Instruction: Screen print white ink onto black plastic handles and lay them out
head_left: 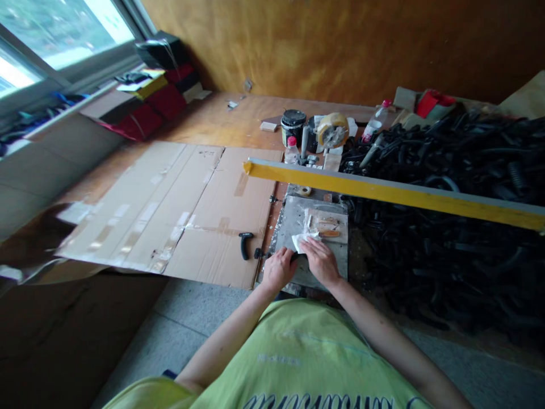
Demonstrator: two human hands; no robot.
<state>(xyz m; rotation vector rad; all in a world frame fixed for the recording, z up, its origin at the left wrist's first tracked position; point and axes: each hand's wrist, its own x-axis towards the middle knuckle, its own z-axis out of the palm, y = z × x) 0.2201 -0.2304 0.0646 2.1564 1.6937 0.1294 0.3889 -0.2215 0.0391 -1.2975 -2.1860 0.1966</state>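
My left hand point(280, 269) is closed around a small black part point(297, 257), mostly hidden by the fingers. Close beside it, my right hand point(321, 261) presses a crumpled white cloth or tissue point(300, 241) near that part. Both hands are over a grey metal plate point(279, 238) at the bench's front. Just beyond the right hand, a stained whitish board point(313, 218) carries a short orange-brown stick point(329, 233). To the left, a black curved tube-like piece point(244, 245) lies on flattened cardboard point(213, 250), with a smaller black piece point(258, 253) at the cardboard's edge.
A yellow-and-grey bar point(383, 190) crosses above the bench, over a large heap of black parts point(426, 272). Behind the plate stand a black-lidded tub point(293, 126), a tape roll point(332, 130) and red-capped bottles point(376, 122). Red boxes point(131, 120) stand by the window.
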